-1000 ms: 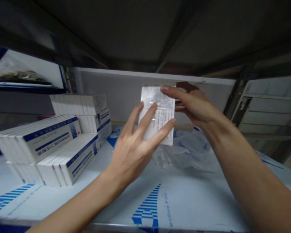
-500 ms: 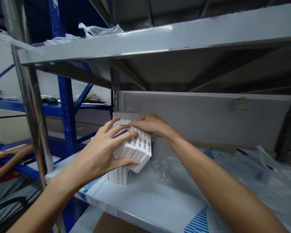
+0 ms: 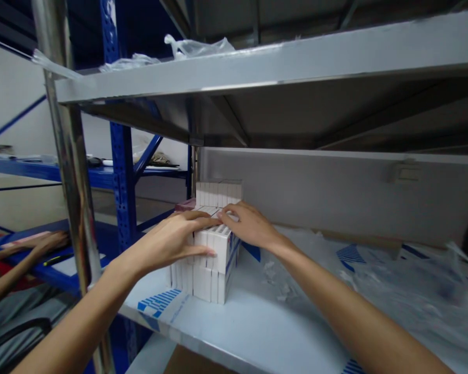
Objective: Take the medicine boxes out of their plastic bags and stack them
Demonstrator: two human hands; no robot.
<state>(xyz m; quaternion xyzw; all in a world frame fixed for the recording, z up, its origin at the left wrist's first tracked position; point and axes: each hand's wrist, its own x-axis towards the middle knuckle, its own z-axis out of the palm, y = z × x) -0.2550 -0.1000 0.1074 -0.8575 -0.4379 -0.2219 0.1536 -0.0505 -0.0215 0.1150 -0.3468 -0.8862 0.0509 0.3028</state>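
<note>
Slim white boxes [image 3: 210, 245] stand upright side by side in a row, resting on a lower row of similar white boxes [image 3: 207, 283]. My left hand [image 3: 175, 234] grips the upper row, its thumb against the front face and its fingers over the top. From the right, my right hand [image 3: 251, 224] closes on the top and right side of the same row; its fingertips are partly hidden. A taller stack of white boxes [image 3: 219, 192] stands behind my hands.
The boxes stand on a film-covered shelf [image 3: 265, 322]. Clear plastic bags [image 3: 417, 291] lie at right. Overhead runs another shelf's edge [image 3: 257, 67]. A metal post [image 3: 68, 150] and blue rack [image 3: 122, 171] stand left. Another person's hand [image 3: 50, 241] rests on a blue surface.
The tilted group of boxes in my hands is now upright and level on the lower row. My right hand has come down and nearer to me. The view has turned slightly left.
</note>
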